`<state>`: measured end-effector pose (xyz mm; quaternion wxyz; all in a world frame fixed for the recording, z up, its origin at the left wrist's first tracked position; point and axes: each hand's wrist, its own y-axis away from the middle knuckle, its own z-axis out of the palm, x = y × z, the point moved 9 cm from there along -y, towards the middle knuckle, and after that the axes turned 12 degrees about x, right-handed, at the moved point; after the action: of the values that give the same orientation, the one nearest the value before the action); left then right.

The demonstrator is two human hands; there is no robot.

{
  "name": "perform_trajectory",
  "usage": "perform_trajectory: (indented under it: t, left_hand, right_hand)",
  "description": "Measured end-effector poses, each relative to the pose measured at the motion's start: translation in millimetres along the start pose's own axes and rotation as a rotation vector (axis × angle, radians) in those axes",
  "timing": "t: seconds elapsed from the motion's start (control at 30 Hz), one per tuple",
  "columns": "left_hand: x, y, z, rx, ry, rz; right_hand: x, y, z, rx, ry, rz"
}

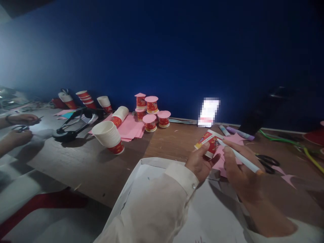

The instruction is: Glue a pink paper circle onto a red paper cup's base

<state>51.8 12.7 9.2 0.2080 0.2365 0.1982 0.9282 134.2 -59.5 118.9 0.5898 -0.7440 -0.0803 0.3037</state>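
Note:
My left hand (199, 160) is closed around a red paper cup (211, 148) with a printed pattern and a white rim, held tilted above the table. My right hand (240, 168) grips a white marker-like pen (244, 158) with an orange end. Its tip points at the cup's rim; whether it touches, I cannot tell. Pink paper pieces (221, 165) lie under and beside my hands. Just right of my right hand are black-handled scissors (268, 162), partly hidden by it.
Stacked paper cups (108, 135), pink sheets (130, 126) and several cups with pink paper tops (152, 104) stand left of centre. A blurred bright phone-like screen (209, 113) leans against the blue wall. Purple markers (240, 132) lie nearby. Another person's hands (22, 130) hold scissors at far left.

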Motion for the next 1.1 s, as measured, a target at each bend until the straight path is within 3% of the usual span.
perform_trajectory:
  t: [0.33,1.1]
  left_hand:
    - [-2.3,-1.9,0.4,-0.031,-0.004,-0.012]
    - [-2.1,2.5,-1.2,0.047,-0.006,-0.101]
  right_hand:
    - [-3.5,-0.7,2.5,-0.007,-0.012,-0.041]
    - [0.5,2.2,2.5,-0.036,0.008,0.011]
